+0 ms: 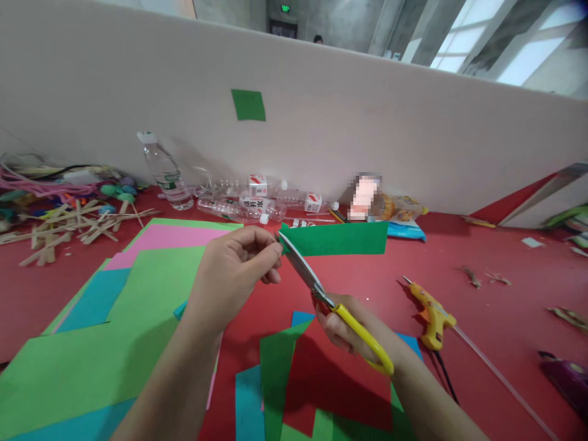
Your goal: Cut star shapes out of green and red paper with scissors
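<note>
My left hand (234, 269) pinches the left end of a dark green paper strip (340, 239) and holds it up over the red table (482, 294). My right hand (353, 331) grips yellow-handled scissors (321, 294). The metal blades point up and left and meet the strip's left end, right beside my left fingertips. Below both hands lie sheets of coloured paper: light green (114, 343), pink (169, 239), blue (250, 401) and dark green (275, 367).
A yellow glue gun (432, 315) with a glue stick lies to the right. Plastic bottles (239, 205) line the white partition wall (367, 135), which bears a green square (248, 105). Wooden sticks (68, 229) and pipe cleaners (37, 187) sit at far left. A purple object (567, 376) is at right.
</note>
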### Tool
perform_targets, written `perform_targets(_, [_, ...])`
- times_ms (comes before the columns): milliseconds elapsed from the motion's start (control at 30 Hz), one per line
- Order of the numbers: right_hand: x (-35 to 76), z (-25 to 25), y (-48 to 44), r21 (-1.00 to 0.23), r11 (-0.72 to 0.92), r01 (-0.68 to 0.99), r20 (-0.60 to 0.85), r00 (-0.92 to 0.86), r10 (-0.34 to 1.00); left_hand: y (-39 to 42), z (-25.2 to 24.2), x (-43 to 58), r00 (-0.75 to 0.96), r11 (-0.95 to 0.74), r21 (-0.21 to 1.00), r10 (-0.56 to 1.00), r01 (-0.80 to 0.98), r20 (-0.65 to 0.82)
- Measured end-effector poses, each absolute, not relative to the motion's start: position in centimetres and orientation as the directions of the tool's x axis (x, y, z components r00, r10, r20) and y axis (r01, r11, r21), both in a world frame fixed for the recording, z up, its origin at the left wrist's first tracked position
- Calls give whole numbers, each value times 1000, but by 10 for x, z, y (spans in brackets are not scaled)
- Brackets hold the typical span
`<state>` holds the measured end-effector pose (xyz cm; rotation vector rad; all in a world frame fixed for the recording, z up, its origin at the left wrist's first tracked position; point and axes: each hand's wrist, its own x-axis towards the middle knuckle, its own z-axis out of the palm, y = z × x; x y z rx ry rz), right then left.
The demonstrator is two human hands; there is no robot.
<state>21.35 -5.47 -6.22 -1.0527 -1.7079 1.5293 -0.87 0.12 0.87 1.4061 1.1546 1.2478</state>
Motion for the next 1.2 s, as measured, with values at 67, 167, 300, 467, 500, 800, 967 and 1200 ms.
perform_targets(67, [213,-62,-55,-987,14,158,-67,-497,865,1,9,-9,53,-155,985,987,75,151])
perform_targets(167, [212,-61,-54,-989,4,148,-71,-496,865,1,9,-8,52,-153,985,987,81,149])
perform_targets(300, [212,-60,-53,-992,-13,128,-74,-489,869,3,9,-6,55,-159,985,986,72,155])
perform_targets(467, [212,-60,-53,-995,-33,96,-78,-515,854,2,6,-2,39,-164,986,986,29,163])
perform_targets(500, [212,-60,-53,-995,-38,91,-79,-512,855,2,5,-1,39,-163,986,986,24,162])
perform_targets(800, [217,-58,-51,-997,-49,65,-76,-524,848,-3,9,6,63,-163,987,985,-2,163])
perform_targets(967, [214,-53,-52,-994,-74,83,-106,-511,853,1,9,1,72,-198,979,978,58,193])
perform_targets(1200, [205,-57,-55,-997,-73,30,-78,-493,867,2,5,3,43,-185,981,982,58,183])
